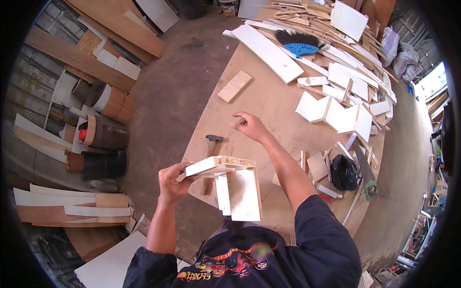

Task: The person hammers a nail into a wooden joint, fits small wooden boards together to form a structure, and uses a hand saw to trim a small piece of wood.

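My left hand (174, 181) grips the left end of a small white board assembly (245, 194), fingers wrapped round its edge. The assembly's boards meet at a corner and it is held close to my body, over the near part of the table. My right hand (252, 127) is raised above the table beyond it, thumb and fingers pinched together; whatever is between them is too small to make out. A hammer (214, 138) lies to the left of my right hand, its handle partly hidden by the assembly. Farther off rests a short wooden block (235, 87).
Offcuts and white boards (269, 53) pile along the table's far and right sides, with a blue brush head (301, 47) on them. A handsaw (366, 168) and a black plastic bag (344, 172) lie at the right. Rolls (106, 132) and sheets stand left on the floor.
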`<state>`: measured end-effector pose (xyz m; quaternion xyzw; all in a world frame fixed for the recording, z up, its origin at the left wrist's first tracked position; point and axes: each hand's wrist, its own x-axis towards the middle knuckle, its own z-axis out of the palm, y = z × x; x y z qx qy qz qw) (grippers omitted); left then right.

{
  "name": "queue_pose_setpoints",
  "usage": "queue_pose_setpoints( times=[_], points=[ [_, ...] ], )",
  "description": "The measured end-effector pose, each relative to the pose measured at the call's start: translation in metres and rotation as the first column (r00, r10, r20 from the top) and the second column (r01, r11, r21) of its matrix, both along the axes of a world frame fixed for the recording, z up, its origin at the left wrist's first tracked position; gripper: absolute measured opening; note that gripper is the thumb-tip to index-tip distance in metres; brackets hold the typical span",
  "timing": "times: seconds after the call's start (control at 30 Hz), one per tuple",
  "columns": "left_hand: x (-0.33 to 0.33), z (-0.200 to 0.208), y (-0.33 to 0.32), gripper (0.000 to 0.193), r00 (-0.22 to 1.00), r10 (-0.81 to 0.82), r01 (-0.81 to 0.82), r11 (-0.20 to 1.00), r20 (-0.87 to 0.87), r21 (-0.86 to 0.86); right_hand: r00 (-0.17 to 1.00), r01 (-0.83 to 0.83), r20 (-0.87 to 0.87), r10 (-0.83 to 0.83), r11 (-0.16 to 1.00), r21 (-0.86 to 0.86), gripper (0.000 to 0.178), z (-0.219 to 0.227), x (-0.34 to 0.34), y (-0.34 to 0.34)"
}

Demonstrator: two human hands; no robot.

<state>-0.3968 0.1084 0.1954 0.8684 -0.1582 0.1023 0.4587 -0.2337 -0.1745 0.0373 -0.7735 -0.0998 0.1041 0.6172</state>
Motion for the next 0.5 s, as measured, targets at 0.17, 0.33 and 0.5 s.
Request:
queue_pose_setpoints(
  times=[0.17, 0.33, 0.5],
  points=[
    [0.006, 0.008, -0.003, 0.030, 0.989, 0.140, -0.138, 0.989, -0.042, 0.045, 0.987, -0.160, -0.069, 0.146, 0.828, -0.537, 0.080, -0.051, 0.052, 0.026],
    [0.006, 0.001, -0.008, 0.027, 0.986, 0.166, -0.168, 0.985, 0.033, 0.045, 0.971, -0.205, -0.086, 0.221, 0.600, -0.773, 0.079, -0.071, 0.114, 0.052],
    [0.005, 0.012, -0.022, 0.014, 0.984, 0.176, -0.177, 0.983, 0.028, 0.038, 0.970, -0.228, -0.159, 0.182, 0.478, -0.848, 0.067, -0.060, 0.165, 0.077]
  ],
)
